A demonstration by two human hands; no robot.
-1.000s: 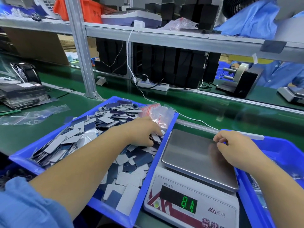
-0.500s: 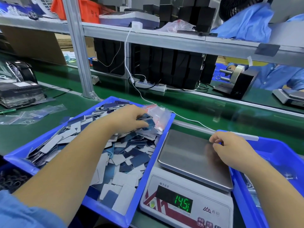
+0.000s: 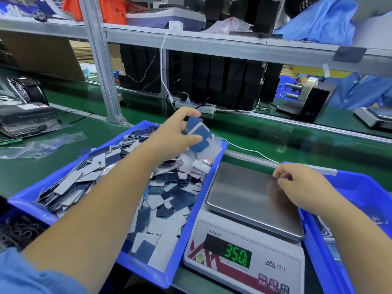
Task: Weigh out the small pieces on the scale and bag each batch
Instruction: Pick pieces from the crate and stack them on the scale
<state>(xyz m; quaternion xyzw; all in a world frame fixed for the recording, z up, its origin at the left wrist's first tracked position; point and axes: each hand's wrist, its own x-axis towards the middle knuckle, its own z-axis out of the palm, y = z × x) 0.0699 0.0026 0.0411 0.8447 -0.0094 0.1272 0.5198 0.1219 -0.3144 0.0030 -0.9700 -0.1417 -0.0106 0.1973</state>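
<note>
Left blue bin (image 3: 31,200) is sitting on the green desk (image 3: 265,132), heaped with small blue and grey-white pieces (image 3: 169,194). Left hand (image 3: 171,134) is now lifting up and out of the heap, whereas half a second ago it was still down among the pieces; its grip is pinching a small stack of blue pieces (image 3: 197,134), held above the bin's far right corner over some clear bags (image 3: 212,149). Scale (image 3: 246,247) is standing just right of that bin, its steel pan (image 3: 250,194) looking bare. Its green display (image 3: 235,256) is reading 35.0 now, up from 14.5, probably because the right hand (image 3: 303,187) is resting on the pan's far right edge. That grip is loosely curled, pinching what may be a clear bag; cannot tell for sure. Right blue bin (image 3: 360,187) is sitting beside it. Judging by this, the first handful is heading for the pan and no batch is weighed yet.
</note>
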